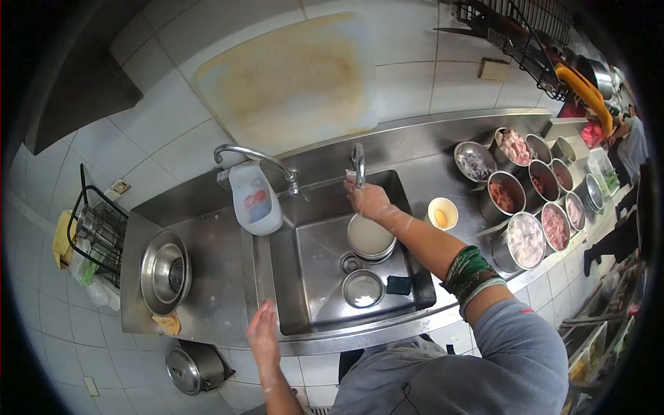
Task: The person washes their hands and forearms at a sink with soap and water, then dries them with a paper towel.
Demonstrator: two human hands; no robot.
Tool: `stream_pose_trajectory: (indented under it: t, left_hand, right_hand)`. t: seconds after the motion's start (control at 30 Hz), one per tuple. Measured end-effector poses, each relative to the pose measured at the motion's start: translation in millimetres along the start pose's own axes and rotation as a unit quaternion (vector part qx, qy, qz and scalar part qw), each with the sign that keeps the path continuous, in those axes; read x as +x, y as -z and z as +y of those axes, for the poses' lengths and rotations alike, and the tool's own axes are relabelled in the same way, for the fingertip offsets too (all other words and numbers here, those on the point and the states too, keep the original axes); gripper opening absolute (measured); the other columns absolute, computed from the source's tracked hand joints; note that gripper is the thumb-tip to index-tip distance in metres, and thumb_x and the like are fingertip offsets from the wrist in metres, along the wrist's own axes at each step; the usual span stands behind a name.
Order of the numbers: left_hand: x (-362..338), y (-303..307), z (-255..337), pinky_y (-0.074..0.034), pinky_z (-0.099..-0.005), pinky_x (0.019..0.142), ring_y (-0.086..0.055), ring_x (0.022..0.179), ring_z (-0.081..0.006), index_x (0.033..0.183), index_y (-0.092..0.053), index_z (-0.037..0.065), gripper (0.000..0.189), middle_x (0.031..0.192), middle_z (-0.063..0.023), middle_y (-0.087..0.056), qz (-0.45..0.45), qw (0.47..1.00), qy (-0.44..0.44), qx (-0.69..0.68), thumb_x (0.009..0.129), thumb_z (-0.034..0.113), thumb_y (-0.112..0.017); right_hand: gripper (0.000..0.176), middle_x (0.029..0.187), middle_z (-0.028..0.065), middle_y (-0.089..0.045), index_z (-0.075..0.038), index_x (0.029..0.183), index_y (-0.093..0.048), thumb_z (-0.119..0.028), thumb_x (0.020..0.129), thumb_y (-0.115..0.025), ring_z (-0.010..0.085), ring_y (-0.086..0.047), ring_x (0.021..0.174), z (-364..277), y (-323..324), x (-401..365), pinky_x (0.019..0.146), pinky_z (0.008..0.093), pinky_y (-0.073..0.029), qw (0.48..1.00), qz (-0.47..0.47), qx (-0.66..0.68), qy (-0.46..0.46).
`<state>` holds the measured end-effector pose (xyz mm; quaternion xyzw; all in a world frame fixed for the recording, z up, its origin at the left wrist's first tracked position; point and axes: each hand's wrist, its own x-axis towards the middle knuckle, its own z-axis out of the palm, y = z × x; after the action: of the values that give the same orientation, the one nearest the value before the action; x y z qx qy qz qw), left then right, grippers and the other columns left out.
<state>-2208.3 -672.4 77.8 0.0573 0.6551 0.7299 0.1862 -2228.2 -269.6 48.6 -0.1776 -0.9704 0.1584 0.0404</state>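
My right hand (366,199) reaches over the sink (315,277) to the base of the right-hand faucet (358,162). Its fingertips are partly hidden there, so I cannot make out whether they grip the tap. Pale suds or residue cling to this hand and forearm. Below it in the basin stands a white container (370,236) of cloudy liquid. A round metal bowl (363,288) and a dark green scouring pad (398,285) lie nearer the front. My left hand (263,332) hovers by the sink's front left edge, fingers stretched out, holding nothing.
Left of the basin are a plastic tub (254,200), a second faucet (266,153) and nested metal bowls (166,273). A cup with an egg yolk (442,214) and several metal pots of raw meat (526,242) line the right. Another person (631,142) stands far right.
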Motion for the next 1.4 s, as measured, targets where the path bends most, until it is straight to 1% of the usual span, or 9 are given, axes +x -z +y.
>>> stream_pose_trajectory:
  t: [0.07, 0.13, 0.27, 0.5, 0.63, 0.7, 0.8, 1.07, 1.4]
  left_hand:
    - [-20, 25, 8, -0.040, -0.0307, 0.097, -0.053, 0.111, -0.0198, 0.118, -0.054, -0.005, 0.035, 0.121, -0.0140, -0.056, 0.067, 0.998, -0.015, -0.015, 0.092, 0.018, -0.056]
    - [-31, 52, 7, -0.041, -0.0298, 0.096, -0.053, 0.110, -0.0187, 0.118, -0.054, -0.005, 0.035, 0.119, -0.0130, -0.057, 0.102, 0.995, -0.012, -0.009, 0.092, 0.018, -0.055]
    - [-57, 90, 10, -0.040, -0.0282, 0.096, -0.054, 0.110, -0.0171, 0.120, -0.053, -0.005, 0.037, 0.118, -0.0110, -0.057, 0.160, 0.986, -0.044, 0.003, 0.093, 0.020, -0.054]
    - [-77, 114, 22, -0.039, -0.0274, 0.097, -0.053, 0.111, -0.0167, 0.123, -0.050, -0.005, 0.038, 0.121, -0.0116, -0.056, 0.208, 0.978, -0.031, 0.006, 0.094, 0.020, -0.051]
    - [-74, 129, 11, -0.040, -0.0244, 0.092, -0.055, 0.105, -0.0146, 0.121, -0.052, -0.004, 0.038, 0.114, -0.0088, -0.059, 0.196, 0.979, -0.036, 0.031, 0.094, 0.023, -0.053]
    - [-79, 136, 8, -0.041, -0.0250, 0.091, -0.056, 0.102, -0.0147, 0.119, -0.053, -0.004, 0.037, 0.111, -0.0092, -0.060, 0.151, 0.985, -0.029, 0.077, 0.094, 0.022, -0.053]
    - [-81, 135, 5, -0.043, -0.0274, 0.091, -0.056, 0.102, -0.0168, 0.116, -0.055, -0.006, 0.036, 0.109, -0.0105, -0.060, 0.171, 0.980, -0.009, 0.098, 0.094, 0.022, -0.053]
    - [-38, 91, -7, -0.047, -0.0274, 0.085, -0.060, 0.097, -0.0180, 0.113, -0.058, -0.006, 0.029, 0.110, -0.0134, -0.062, 0.052, 0.985, 0.011, 0.164, 0.091, 0.012, -0.054]
    - [112, -239, 0, -0.045, -0.0331, 0.090, -0.060, 0.104, -0.0266, 0.105, -0.064, 0.003, 0.024, 0.107, -0.0139, -0.064, -0.246, 0.865, -0.412, 0.145, 0.090, 0.013, -0.049]
  right_hand:
    - [0.049, 0.136, 0.0149, -0.043, -0.004, 0.131, -0.041, -0.026, 0.088, -0.050, 0.0275, -0.050, 0.117, -4, -5, -3, 0.090, 0.0372, -0.048, 0.999, -0.032, -0.007, 0.003]
    - [0.048, 0.132, 0.0161, -0.047, -0.004, 0.132, -0.040, -0.021, 0.088, -0.050, 0.0297, -0.054, 0.112, -8, -15, 2, 0.089, 0.0374, -0.048, 0.969, 0.222, -0.028, 0.102]
    - [0.044, 0.128, 0.0201, -0.050, -0.003, 0.127, -0.047, -0.012, 0.084, -0.051, 0.0334, -0.056, 0.108, 13, -26, 24, 0.086, 0.0393, -0.050, 0.988, 0.073, 0.094, -0.100]
    - [0.029, 0.105, 0.0186, -0.062, -0.004, 0.106, -0.060, -0.020, 0.084, -0.051, 0.0362, -0.062, 0.090, -9, -27, 6, 0.072, 0.0454, -0.051, 0.989, 0.122, 0.060, 0.060]
    - [0.016, 0.080, 0.0141, -0.066, -0.008, 0.073, -0.066, -0.020, 0.079, -0.057, 0.0329, -0.063, 0.080, -9, -35, 28, 0.065, 0.0448, -0.051, 0.960, -0.095, -0.010, 0.264]
    - [0.017, 0.080, 0.0073, -0.065, -0.008, 0.080, -0.067, -0.022, 0.077, -0.057, 0.0252, -0.063, 0.077, -37, -4, 29, 0.070, 0.0387, -0.048, 0.894, -0.446, -0.034, -0.016]
    - [0.015, 0.075, 0.0027, -0.063, -0.010, 0.075, -0.066, -0.019, 0.079, -0.056, 0.0211, -0.060, 0.073, 2, -108, 96, 0.067, 0.0370, -0.050, 0.780, -0.623, -0.057, -0.024]
    - [0.019, 0.086, 0.0085, -0.067, -0.004, 0.083, -0.068, -0.016, 0.076, -0.056, 0.0233, -0.064, 0.081, -23, -21, 46, 0.069, 0.0395, -0.050, 0.841, -0.523, -0.133, 0.032]
    - [0.022, 0.094, 0.0154, -0.067, -0.004, 0.090, -0.067, -0.017, 0.077, -0.054, 0.0307, -0.064, 0.087, -28, -19, 11, 0.074, 0.0440, -0.050, 0.964, -0.174, -0.120, 0.161]
